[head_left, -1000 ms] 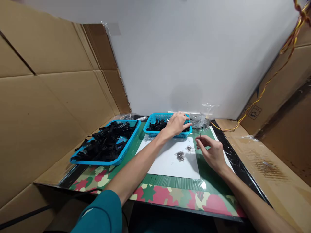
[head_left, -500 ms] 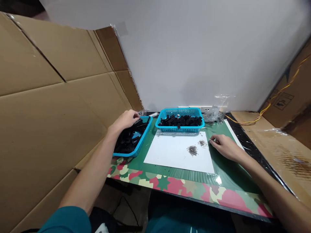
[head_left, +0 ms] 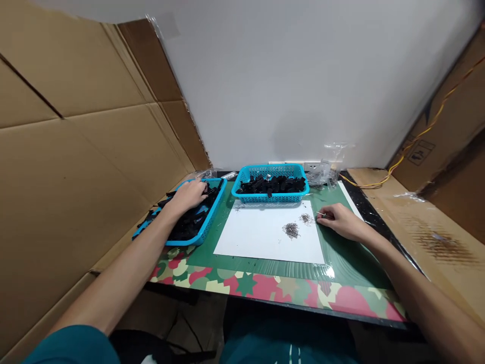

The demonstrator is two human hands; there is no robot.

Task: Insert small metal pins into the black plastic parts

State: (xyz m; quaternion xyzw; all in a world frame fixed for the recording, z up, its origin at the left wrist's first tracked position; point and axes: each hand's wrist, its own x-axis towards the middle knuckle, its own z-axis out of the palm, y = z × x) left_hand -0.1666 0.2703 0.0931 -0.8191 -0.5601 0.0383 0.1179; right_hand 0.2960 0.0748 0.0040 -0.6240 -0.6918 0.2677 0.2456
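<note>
My left hand [head_left: 191, 194] reaches into the left blue basket [head_left: 204, 230], over black parts [head_left: 189, 222]; what its fingers hold, if anything, is hidden. At the right edge of a white sheet [head_left: 257, 237], my right hand [head_left: 335, 220] pinches a thin metal tool, perhaps tweezers [head_left: 320, 214], pointing left. Two small piles of tiny metal pieces lie on the sheet, a larger one [head_left: 291, 230] and a smaller one [head_left: 306, 218] nearer my right hand.
A second blue basket [head_left: 271, 198] of black pieces stands behind the sheet. Clear plastic bags [head_left: 322, 174] lie by the wall socket. Cardboard [head_left: 94, 167] walls off the left side; a yellow cable [head_left: 394, 169] runs at the right.
The view has shifted a little, showing more of the left basket. My left hand has moved lower over the black parts. My right hand stays beside the sheet with its tool.
</note>
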